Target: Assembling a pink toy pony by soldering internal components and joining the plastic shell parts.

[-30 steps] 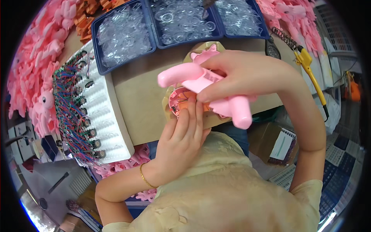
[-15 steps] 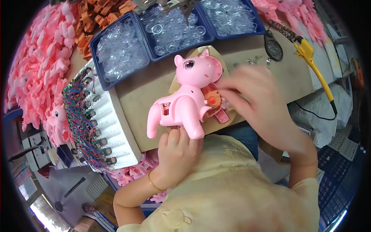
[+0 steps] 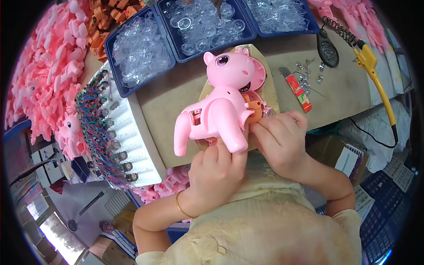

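A pink toy pony (image 3: 221, 110) lies on its side on the worktable, its body shell parted along the front. Inside the gap at its chest sits an orange plastic part (image 3: 255, 109). My left hand (image 3: 216, 170) is closed on the pony's underside between the legs, the fingertips partly hidden beneath it. At the chest gap my right hand (image 3: 282, 143) is closed, fingers curled and pinching the pony's edge just below the orange part. The exact spot under the fingertips is covered. A tan board (image 3: 268, 66) shows beneath the pony's head.
Blue bins (image 3: 174, 66) of clear plastic pieces line the back. Pink pony parts (image 3: 39, 75) heap at left, beside wired components on a white foam tray (image 3: 148, 163). A red tube (image 3: 298, 92) and small metal bits lie right, near a yellow-handled soldering iron (image 3: 369, 62).
My right hand has come down and closed at the pony's chest, uncovering the red tube and metal bits. The pony sits slightly further right in view; my left hand keeps its hold.
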Action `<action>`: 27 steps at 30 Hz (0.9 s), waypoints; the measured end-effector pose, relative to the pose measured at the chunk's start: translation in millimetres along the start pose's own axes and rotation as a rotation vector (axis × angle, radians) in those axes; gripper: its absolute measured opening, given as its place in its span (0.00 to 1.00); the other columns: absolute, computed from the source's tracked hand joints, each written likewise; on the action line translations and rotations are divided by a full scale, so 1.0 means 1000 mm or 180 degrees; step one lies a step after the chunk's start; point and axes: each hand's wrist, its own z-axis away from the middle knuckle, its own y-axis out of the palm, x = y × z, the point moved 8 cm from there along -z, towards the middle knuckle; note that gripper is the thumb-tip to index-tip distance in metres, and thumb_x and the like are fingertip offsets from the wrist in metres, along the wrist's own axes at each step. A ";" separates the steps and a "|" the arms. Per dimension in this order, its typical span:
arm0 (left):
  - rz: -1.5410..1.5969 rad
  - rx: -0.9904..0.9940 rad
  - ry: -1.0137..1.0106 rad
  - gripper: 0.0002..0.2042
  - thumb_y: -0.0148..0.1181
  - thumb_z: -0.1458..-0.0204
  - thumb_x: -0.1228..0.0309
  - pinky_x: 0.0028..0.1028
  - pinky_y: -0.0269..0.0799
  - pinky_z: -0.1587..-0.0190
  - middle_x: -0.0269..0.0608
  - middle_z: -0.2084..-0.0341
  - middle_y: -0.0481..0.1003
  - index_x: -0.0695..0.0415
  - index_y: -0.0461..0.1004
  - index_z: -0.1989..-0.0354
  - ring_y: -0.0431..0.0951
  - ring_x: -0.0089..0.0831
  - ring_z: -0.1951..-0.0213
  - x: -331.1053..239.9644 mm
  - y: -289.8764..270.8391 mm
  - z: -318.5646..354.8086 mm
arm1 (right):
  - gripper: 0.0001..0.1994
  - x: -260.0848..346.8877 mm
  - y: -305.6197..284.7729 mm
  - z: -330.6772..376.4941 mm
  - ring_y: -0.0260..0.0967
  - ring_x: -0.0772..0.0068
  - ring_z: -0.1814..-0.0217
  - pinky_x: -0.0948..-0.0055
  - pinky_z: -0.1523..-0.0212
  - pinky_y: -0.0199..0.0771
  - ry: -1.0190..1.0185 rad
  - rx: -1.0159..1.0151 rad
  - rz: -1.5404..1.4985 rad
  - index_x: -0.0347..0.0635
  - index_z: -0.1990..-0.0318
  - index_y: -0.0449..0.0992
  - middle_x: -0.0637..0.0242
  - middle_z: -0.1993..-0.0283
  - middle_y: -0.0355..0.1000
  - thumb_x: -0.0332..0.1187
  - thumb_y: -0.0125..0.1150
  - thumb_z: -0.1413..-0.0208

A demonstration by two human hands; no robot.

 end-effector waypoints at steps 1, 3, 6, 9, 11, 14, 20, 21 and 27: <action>-0.0205 -0.0064 0.0007 0.22 0.57 0.63 0.76 0.23 0.60 0.81 0.35 0.76 0.68 0.59 0.75 0.53 0.63 0.23 0.83 -0.002 -0.002 -0.002 | 0.17 0.001 0.002 0.000 0.67 0.71 0.65 0.66 0.59 0.56 -0.0030 0.0065 0.0006 0.38 0.64 0.75 0.68 0.63 0.70 0.31 0.63 0.67; -0.0321 0.0006 -0.0037 0.21 0.57 0.64 0.76 0.23 0.60 0.82 0.34 0.77 0.68 0.59 0.75 0.55 0.63 0.23 0.83 -0.003 -0.003 -0.004 | 0.17 0.002 0.003 -0.001 0.67 0.71 0.65 0.66 0.59 0.56 -0.0068 0.0133 0.0004 0.38 0.64 0.75 0.69 0.63 0.69 0.31 0.63 0.67; -0.0563 0.0028 -0.0078 0.20 0.57 0.64 0.76 0.22 0.60 0.83 0.32 0.79 0.69 0.59 0.76 0.56 0.63 0.22 0.83 -0.008 0.000 -0.006 | 0.17 0.005 0.002 -0.004 0.67 0.70 0.65 0.65 0.59 0.56 -0.0004 0.0297 0.0010 0.38 0.64 0.75 0.69 0.64 0.69 0.32 0.63 0.67; -0.0565 -0.0011 -0.0005 0.19 0.57 0.64 0.76 0.22 0.60 0.84 0.32 0.79 0.70 0.59 0.77 0.57 0.64 0.22 0.83 -0.008 -0.001 -0.007 | 0.17 0.006 0.002 -0.006 0.66 0.70 0.64 0.65 0.58 0.57 0.0055 0.0400 0.0065 0.38 0.64 0.75 0.69 0.64 0.69 0.32 0.63 0.66; -0.0431 0.0002 0.0070 0.19 0.58 0.64 0.76 0.22 0.60 0.84 0.32 0.78 0.70 0.59 0.77 0.58 0.65 0.21 0.83 -0.008 -0.001 -0.005 | 0.15 0.004 0.003 -0.008 0.65 0.70 0.65 0.65 0.59 0.56 0.0163 0.0446 0.0102 0.39 0.65 0.74 0.69 0.67 0.67 0.32 0.62 0.65; -0.0296 -0.0083 0.0139 0.10 0.55 0.61 0.73 0.21 0.58 0.82 0.46 0.71 0.75 0.60 0.74 0.68 0.62 0.23 0.82 -0.008 -0.001 -0.003 | 0.12 -0.004 -0.001 -0.017 0.62 0.69 0.67 0.64 0.60 0.55 0.0355 0.0430 0.0201 0.41 0.69 0.73 0.69 0.71 0.63 0.31 0.62 0.64; -0.0322 -0.0090 0.0213 0.10 0.55 0.60 0.73 0.21 0.58 0.82 0.47 0.70 0.76 0.60 0.74 0.67 0.62 0.23 0.82 -0.008 -0.004 -0.005 | 0.08 -0.011 0.004 -0.023 0.60 0.67 0.68 0.64 0.61 0.53 0.0454 0.0662 0.0118 0.43 0.72 0.70 0.69 0.72 0.61 0.30 0.63 0.62; -0.0420 0.0048 0.0248 0.11 0.55 0.60 0.73 0.21 0.59 0.82 0.49 0.69 0.76 0.60 0.74 0.65 0.63 0.23 0.82 -0.010 -0.004 -0.007 | 0.08 -0.012 0.004 -0.023 0.60 0.67 0.68 0.64 0.61 0.53 0.0435 0.0677 0.0128 0.43 0.72 0.70 0.69 0.72 0.61 0.30 0.63 0.62; -0.0590 0.0070 0.0451 0.18 0.55 0.60 0.75 0.19 0.61 0.83 0.49 0.68 0.76 0.55 0.75 0.56 0.63 0.20 0.83 -0.008 -0.001 -0.001 | 0.07 -0.023 -0.003 -0.026 0.61 0.65 0.67 0.64 0.59 0.55 0.0455 0.0974 -0.0155 0.43 0.71 0.72 0.68 0.72 0.64 0.31 0.63 0.58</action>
